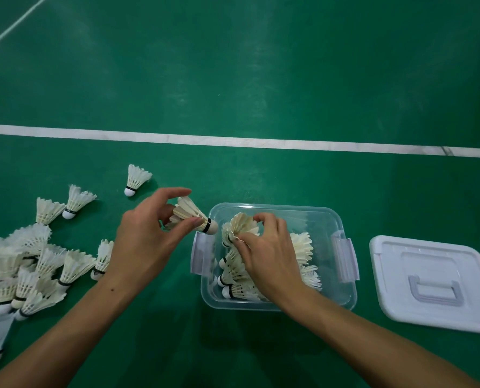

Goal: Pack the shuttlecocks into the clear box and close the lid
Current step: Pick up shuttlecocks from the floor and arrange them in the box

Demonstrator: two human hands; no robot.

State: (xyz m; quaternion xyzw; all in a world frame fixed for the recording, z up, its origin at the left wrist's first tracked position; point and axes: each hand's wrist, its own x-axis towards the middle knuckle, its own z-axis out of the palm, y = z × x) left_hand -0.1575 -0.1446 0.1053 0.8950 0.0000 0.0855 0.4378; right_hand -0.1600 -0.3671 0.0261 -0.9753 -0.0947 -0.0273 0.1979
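Observation:
A clear box [342, 296] with pale latches stands open on the green floor and holds several white shuttlecocks. My left hand [146, 239] pinches one shuttlecock [192, 212] by its feathers just left of the box, cork pointing toward the rim. My right hand [269, 253] is inside the box and grips the feathers of another shuttlecock [243, 224] above the ones lying there. The white lid [429, 281] lies flat on the floor to the right of the box, handle up.
A pile of loose shuttlecocks [26, 264] covers the floor at the left. One shuttlecock [135, 179] lies apart, farther out. A white court line [261, 142] crosses the floor beyond the box.

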